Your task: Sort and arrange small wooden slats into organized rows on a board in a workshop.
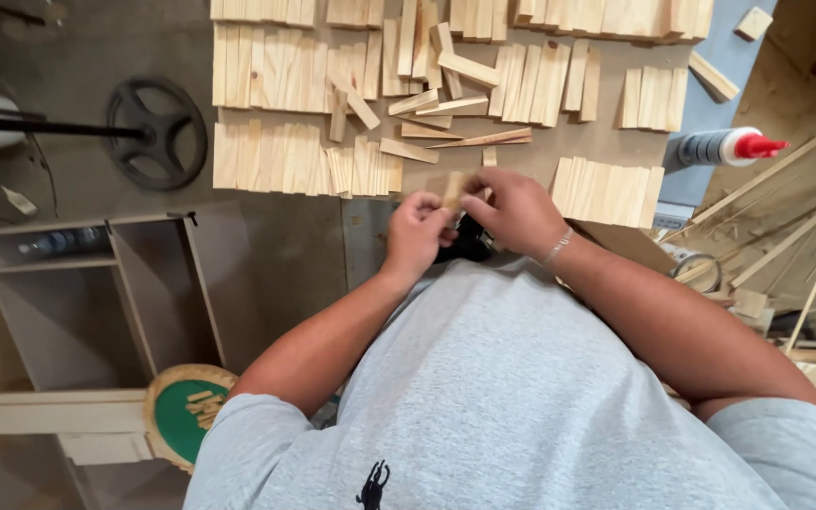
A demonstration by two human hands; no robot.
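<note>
Wood slat (453,189), long axis upright and blurred, was pinched between fingers of left hand (417,231) and right hand (514,210), above table (427,175).

Glue bottle (722,147) — black wheel (157,133)

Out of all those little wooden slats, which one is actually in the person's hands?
The small pale slat pinched between the left hand and right hand; all the other slats lie on the workbench.

A woodworking workshop: rows of cut pine slats (276,71) cover the desk (606,142), with a glue bottle (724,146) and offcut strips (786,227) alongside.
</note>
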